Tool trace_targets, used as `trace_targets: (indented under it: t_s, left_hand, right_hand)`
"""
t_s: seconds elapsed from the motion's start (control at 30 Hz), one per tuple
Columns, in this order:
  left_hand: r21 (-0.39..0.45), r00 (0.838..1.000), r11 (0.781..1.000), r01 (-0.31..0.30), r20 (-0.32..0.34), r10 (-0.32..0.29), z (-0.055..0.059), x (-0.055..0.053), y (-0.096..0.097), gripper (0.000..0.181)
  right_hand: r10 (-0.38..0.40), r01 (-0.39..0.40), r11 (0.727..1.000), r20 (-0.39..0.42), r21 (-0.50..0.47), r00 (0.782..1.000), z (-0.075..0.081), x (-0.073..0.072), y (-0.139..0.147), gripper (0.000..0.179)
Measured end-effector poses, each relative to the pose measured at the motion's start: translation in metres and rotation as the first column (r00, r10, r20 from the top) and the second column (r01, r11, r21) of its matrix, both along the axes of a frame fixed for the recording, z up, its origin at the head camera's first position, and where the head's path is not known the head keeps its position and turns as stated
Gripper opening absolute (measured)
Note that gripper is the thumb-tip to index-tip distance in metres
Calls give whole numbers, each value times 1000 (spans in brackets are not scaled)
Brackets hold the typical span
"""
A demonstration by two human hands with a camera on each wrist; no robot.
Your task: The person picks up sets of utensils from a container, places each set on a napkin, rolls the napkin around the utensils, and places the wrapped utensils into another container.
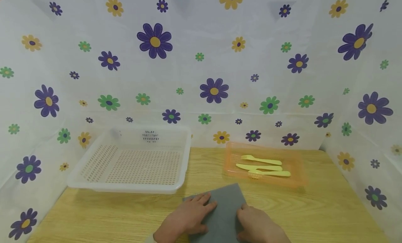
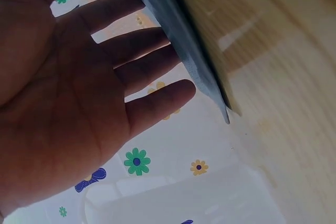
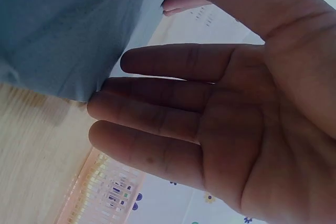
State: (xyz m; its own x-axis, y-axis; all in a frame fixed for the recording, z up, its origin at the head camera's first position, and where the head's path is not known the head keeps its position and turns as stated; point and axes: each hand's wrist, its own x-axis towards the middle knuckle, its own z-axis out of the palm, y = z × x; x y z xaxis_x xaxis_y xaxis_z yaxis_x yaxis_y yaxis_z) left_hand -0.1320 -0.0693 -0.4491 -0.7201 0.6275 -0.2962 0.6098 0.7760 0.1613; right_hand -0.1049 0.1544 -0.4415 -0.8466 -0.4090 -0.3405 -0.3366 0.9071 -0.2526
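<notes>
Cloth (image 1: 224, 215), one grey piece, lies near and central; our left hand (image 1: 190, 215) spreads on it, our right hand (image 1: 255, 222), fingers straight, touches its right edge. We see one white basket (image 1: 125, 188) far left, one orange basket (image 1: 282, 182) with three yellow utensils (image 1: 260, 167) far right.

I'm standing by a screened-off wood-grain table (image 1: 320, 204); whether a home or a studio is housing it isn't showing. Flower-printed sheeting (image 1: 188, 68) is hanging beyond the left hand (image 1: 186, 215) and right hand (image 1: 259, 223) and closing in both sides. A white basket (image 1: 125, 188) is sitting beyond the left, an orange basket (image 1: 270, 181) holding yellow cutlery (image 1: 259, 167) beyond the right.
</notes>
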Motion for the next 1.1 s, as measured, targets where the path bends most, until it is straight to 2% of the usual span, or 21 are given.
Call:
trace_targets:
  t_s: [0.27,0.53,0.67,0.87,1.1]
  left_hand:
    - [-17,1000,1000,-17,-19,17,4,1,0,74]
    - [-38,999,999,-39,-5,38,4,3,1,73]
    - [-55,999,997,-51,-3,51,4,4,1,73]
    - [-67,997,996,-57,-48,54,4,7,2,72]
    - [-76,995,995,-65,-83,59,4,8,3,70]
  right_hand:
    - [17,-16,1000,-68,17,998,-2,-1,0,24]
    - [30,-30,1000,-104,0,994,-4,-2,1,25]
    - [33,-34,999,-102,-9,994,-6,-3,2,34]
    - [11,-12,1000,-68,-20,998,-7,-5,2,59]
    - [2,-5,999,-58,-39,998,-7,-6,3,63]
